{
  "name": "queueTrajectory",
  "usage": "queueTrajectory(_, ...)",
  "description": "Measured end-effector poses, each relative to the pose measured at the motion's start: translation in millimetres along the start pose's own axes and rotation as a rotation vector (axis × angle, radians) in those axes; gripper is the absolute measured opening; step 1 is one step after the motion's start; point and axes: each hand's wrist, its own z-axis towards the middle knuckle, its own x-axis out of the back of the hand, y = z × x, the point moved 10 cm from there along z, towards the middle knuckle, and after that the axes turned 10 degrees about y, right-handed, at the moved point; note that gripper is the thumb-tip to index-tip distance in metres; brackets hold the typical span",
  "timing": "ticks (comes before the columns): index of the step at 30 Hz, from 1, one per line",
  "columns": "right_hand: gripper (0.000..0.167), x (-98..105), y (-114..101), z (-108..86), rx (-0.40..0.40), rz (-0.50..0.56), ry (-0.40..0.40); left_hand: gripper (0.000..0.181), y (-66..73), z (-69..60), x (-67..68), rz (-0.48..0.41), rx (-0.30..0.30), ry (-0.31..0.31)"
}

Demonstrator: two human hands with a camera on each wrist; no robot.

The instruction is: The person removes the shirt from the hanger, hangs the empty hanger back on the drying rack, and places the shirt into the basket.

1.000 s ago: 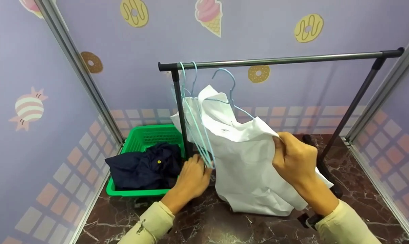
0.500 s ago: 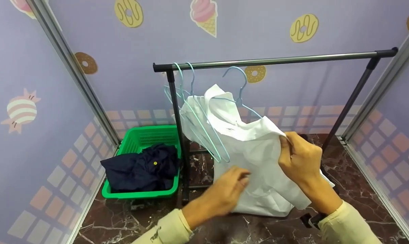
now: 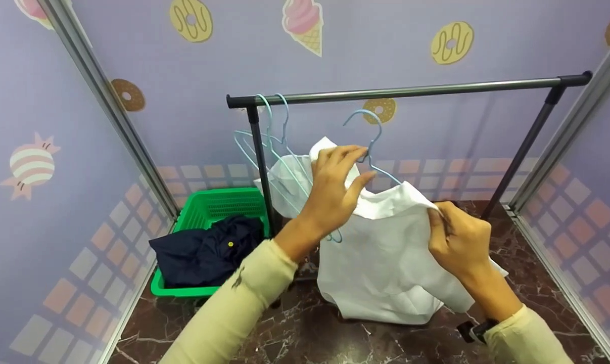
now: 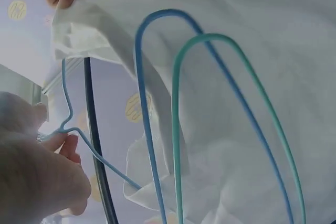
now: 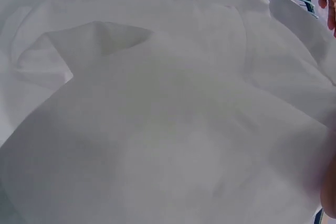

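Observation:
A white shirt (image 3: 375, 263) hangs before me with a light-blue hanger (image 3: 377, 132) partly inside its neck opening. My right hand (image 3: 459, 240) grips the shirt's upper edge at the right shoulder. My left hand (image 3: 335, 187) is at the hanger's neck, below the hook; fingertips touch the wire, and the thumb stands a little apart. In the left wrist view, the hanger's neck (image 4: 64, 128) runs across the left fingers. The hook is below and in front of the rail, off it. Cloth fills most of the right wrist view and hides the lower hanger.
A clothes rack's rail (image 3: 436, 91) crosses behind. Two other hangers (image 3: 283, 116), blue and green, hang at its left end, in front of the shirt's left side. A green basket (image 3: 193, 202) with dark navy clothing (image 3: 203, 253) sits left on the marbled floor (image 3: 335, 344).
My left hand has left the hanging hangers' lower ends and risen to the neck of the hanger in the shirt. Shirt, hanger and right hand have shifted slightly right.

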Motion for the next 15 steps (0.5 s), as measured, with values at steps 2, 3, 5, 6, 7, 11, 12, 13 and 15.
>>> queueTrajectory(2, 0.009, 0.9, 3.2, -1.8, 0.0, 0.007, -0.005, 0.034, -4.0, 6.3, -6.9, -0.012, 0.024, -0.03)
queueTrajectory(3, 0.009, 1.1, 4.1, -2.4, 0.004, 0.012, -0.007, 0.03, -6.0, 8.2, -9.5, -0.017, 0.034, -0.035)
queueTrajectory(5, 0.008, 0.7, 5.0, -3.3, 0.015, 0.016, -0.017, 0.021, -10.0, 9.7, -13.4, -0.035, 0.062, -0.041)
queueTrajectory(6, 0.008, 0.3, 4.7, -3.5, 0.025, 0.017, -0.022, 0.019, -11.7, 9.6, -15.1, -0.04, 0.074, -0.044)
queueTrajectory(7, 0.008, -0.4, 4.6, -3.4, 0.033, 0.016, -0.029, 0.017, -13.2, 9.5, -16.5, -0.046, 0.084, -0.047)
queueTrajectory(11, 0.009, -1.0, 4.7, -1.5, 0.064, 0.004, -0.051, 0.016, -16.1, 9.2, -18.4, -0.061, 0.114, -0.051)
queueTrajectory(12, 0.01, -0.5, 4.8, -0.9, 0.07, 0.003, -0.053, 0.016, -16.6, 9.5, -19.1, -0.062, 0.116, -0.051)
queueTrajectory(13, 0.011, 0.0, 4.9, -0.4, 0.078, 0.001, -0.055, 0.017, -16.8, 9.9, -19.9, -0.061, 0.116, -0.051)
queueTrajectory(15, 0.012, 1.3, 5.2, 0.4, 0.092, -0.002, -0.057, 0.017, -16.8, 10.4, -21.4, -0.058, 0.116, -0.054)
